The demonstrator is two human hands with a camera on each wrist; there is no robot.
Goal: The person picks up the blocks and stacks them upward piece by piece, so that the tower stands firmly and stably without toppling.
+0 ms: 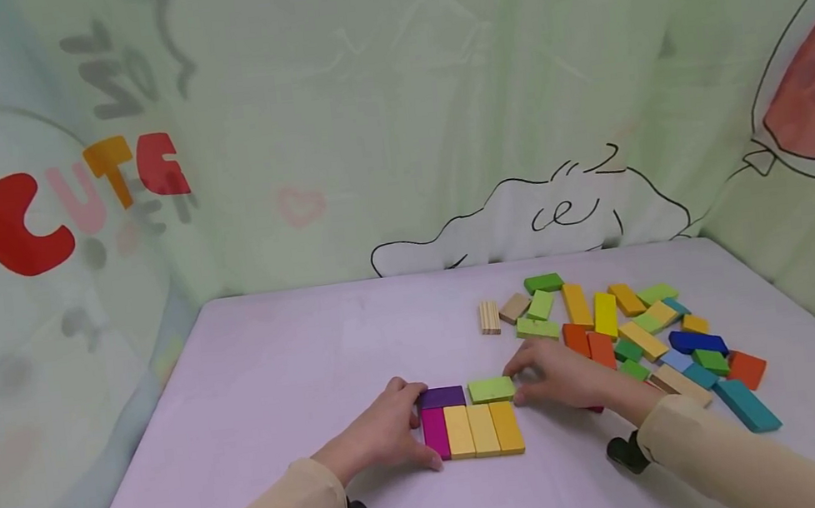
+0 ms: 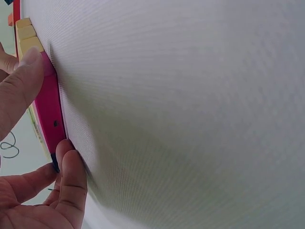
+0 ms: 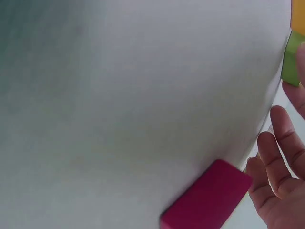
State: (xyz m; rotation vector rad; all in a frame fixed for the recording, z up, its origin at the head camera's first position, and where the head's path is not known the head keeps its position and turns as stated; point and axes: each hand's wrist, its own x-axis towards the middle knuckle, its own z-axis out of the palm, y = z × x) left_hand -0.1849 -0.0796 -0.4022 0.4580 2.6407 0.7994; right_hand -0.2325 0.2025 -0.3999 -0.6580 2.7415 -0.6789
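Six blocks lie in two rows in my head view: magenta block and three yellow blocks in front; purple block and green block behind, slightly apart; my left hand touches the left side, thumb and fingers spread; my right hand is at the green end, pinching or merely touching, I cannot tell; CUTE reads on the curtain; my left wrist view shows thumb on magenta, fingers at purple; my right wrist view, a crimson block near loosely spread fingers.
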